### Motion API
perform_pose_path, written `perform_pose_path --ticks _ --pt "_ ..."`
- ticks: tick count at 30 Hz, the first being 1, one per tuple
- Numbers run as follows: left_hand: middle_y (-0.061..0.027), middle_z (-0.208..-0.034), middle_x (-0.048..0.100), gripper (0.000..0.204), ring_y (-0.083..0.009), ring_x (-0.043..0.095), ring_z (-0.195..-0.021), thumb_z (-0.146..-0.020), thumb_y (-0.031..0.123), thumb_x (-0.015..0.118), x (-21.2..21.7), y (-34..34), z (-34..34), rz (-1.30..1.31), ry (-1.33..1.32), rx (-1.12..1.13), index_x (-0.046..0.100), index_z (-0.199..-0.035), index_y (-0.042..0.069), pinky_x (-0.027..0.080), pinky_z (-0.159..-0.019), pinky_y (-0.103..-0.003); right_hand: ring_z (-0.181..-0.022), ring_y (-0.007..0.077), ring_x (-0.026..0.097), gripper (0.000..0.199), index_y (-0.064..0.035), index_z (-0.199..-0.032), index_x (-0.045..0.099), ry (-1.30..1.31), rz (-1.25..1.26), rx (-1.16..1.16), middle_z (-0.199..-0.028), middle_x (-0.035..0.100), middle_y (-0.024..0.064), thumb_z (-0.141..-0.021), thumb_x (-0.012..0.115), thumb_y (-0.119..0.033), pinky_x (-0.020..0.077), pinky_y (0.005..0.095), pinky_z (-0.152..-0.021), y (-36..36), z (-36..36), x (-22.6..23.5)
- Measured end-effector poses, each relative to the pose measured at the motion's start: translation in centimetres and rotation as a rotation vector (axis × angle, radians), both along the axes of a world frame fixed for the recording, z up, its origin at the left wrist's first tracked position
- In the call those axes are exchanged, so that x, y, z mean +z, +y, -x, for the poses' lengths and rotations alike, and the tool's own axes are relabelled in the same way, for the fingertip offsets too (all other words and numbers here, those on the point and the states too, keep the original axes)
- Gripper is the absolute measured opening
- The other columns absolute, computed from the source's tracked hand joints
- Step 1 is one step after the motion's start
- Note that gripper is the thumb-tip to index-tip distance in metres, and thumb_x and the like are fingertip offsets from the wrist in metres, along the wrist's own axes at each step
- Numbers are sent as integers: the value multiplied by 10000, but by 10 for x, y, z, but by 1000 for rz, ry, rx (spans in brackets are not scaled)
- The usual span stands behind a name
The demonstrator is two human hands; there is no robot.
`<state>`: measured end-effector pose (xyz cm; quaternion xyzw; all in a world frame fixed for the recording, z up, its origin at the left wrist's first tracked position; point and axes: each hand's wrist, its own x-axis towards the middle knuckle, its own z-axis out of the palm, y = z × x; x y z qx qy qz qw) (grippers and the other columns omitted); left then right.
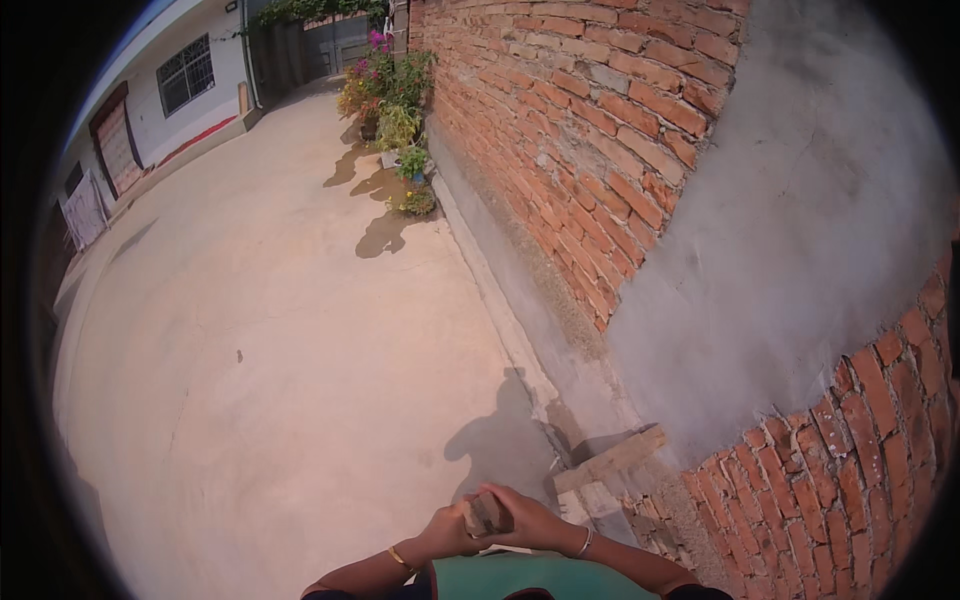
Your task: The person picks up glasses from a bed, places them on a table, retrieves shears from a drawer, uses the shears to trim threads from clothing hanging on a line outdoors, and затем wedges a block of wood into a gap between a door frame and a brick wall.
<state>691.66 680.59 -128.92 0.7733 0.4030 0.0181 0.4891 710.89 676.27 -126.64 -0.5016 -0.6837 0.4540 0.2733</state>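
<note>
A: Where is the brown block (483, 516)?

B: Between the left hand (443, 533) and the right hand (530, 521), which meet around it just ahead of the green garment (480, 576).

A: So both are closed on it?

B: Yes, wrapped from either side, with part of it showing between them. I can't tell what it's made of, or how its hidden underside is supported.

A: Why use two for one little piece?

B: Steadiness, I'd guess: pressure from both sides should stop it turning or slipping, and holding it close in is probably less tiring.

A: Does anything else carry it?

B: No. The low ledge (612, 457), near the right hand at the foot of the brick wall (560, 130), is apart from it. Concrete ground (280, 380) spreads ahead and left; far ahead, flowering plants (395, 125) hug the wall, presumably out of the walkway.
</note>
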Motion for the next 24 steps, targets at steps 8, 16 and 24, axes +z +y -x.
perform_pose_path --ticks 8,16,24 --pt "-179 -1194 573 817 -297 543 -1153 -683 409 796 13 125 197 44 -355 481 408 -1287 19 426 -963 -366 -1116 190 527 747 -30 -1278 412 181 96 168 -1188 531 100 -686 829 -215 424 325 -953 191 186 17" --pt "-200 -1239 518 901 -349 519 -1119 -596 262 861 -70 343 392 -440 -103 415 384 -1327 37 424 -965 -391 -1091 178 527 864 1 -1243 428 934 -264 93 -1134 537 71 -577 906 -271 434 320 -924 447 296 111" --pt "-150 -1112 541 680 -304 559 -1013 -577 133 830 -27 611 553 -609 -172 794 526 -1179 45 486 -874 -372 -1135 169 487 812 34 -1329 342 1128 -269 158 -1218 503 73 -777 744 -406 388 298 -968 807 471 143"
